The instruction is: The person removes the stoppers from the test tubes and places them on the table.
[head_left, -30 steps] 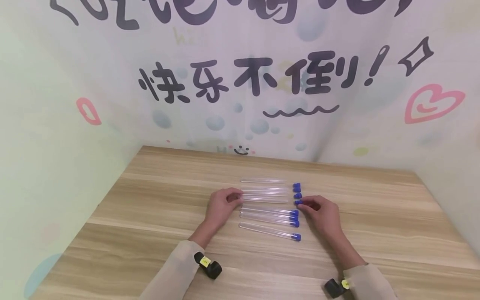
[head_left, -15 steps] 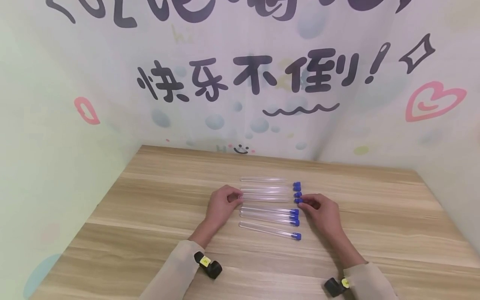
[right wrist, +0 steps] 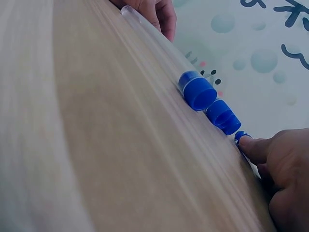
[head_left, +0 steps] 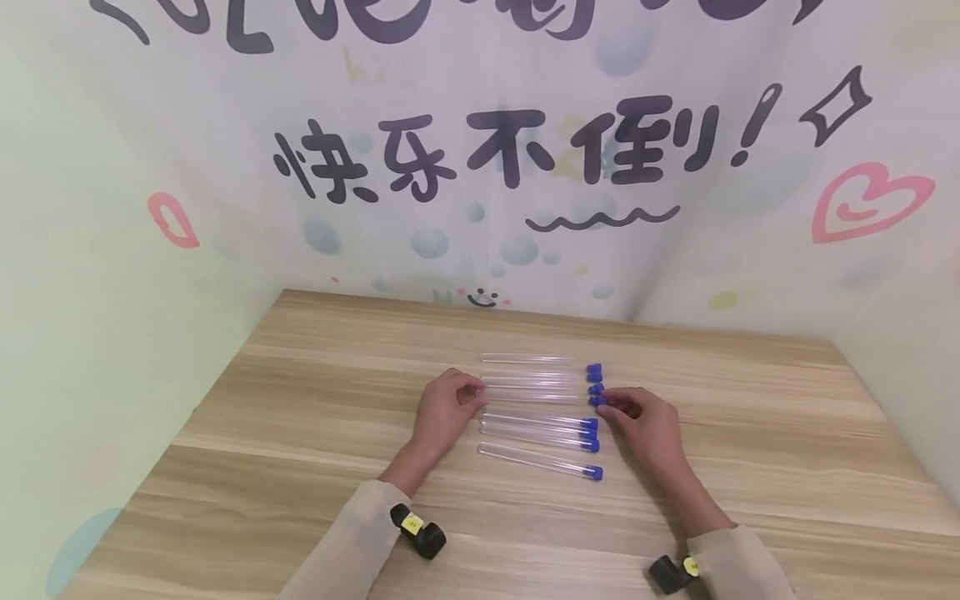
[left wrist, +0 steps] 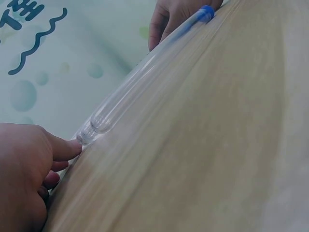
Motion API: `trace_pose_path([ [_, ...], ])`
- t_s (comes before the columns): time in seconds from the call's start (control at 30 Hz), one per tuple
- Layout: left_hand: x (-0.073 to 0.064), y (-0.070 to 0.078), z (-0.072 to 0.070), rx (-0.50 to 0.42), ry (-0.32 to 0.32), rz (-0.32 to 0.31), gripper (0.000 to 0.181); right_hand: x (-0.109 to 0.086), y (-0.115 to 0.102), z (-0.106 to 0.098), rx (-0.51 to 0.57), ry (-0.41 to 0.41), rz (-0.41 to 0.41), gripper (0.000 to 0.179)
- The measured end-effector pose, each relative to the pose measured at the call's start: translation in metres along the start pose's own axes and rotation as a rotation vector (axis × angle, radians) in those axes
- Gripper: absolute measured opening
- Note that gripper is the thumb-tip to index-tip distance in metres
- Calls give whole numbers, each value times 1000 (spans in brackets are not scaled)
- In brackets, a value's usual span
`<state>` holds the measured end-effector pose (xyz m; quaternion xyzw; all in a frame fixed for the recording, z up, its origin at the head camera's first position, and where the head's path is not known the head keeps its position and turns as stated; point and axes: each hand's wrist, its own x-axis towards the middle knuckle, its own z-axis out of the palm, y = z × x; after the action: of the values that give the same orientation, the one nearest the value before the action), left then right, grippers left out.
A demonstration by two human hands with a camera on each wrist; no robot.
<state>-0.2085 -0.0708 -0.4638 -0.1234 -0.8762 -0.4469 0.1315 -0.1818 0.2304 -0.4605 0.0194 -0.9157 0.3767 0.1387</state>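
Left grip [head_left: 445, 410] pinches a clear tube [head_left: 534, 399] (light, stiff, slippery, I'd guess; best held by its end); right grip [head_left: 649, 423] pinches a blue cap [head_left: 597, 401].

A booth-like nook, exact kind unclear: printed, lettered cloth [head_left: 480, 187] fills the upper frame behind a wood-grain worktop [head_left: 270, 408].

Clear open test tubes [head_left: 532, 398] lying flat, separate blue caps [head_left: 595, 377] beside them, blue-capped tubes [head_left: 537, 461] nearer
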Motion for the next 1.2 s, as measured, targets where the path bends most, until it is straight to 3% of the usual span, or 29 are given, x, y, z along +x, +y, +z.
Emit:
trace_pose_path([
  [0.33, 0, 1, 0, -27, 3, -8, 20, -1, -1, -2, 39, -2, 26, 24],
  [0.63, 0, 2, -1, -59, 24, 0, 20, 0, -2, -2, 108, 62, 90, 33],
  [0.97, 1, 1, -1, -86, 37, -10, 14, -3, -8, -6, 194, 66, 68, 27],
  [1.2, -2, 3, -2, -118, 0, -67, 6, -6, -7, -4, 164, 17, 36, 26],
])
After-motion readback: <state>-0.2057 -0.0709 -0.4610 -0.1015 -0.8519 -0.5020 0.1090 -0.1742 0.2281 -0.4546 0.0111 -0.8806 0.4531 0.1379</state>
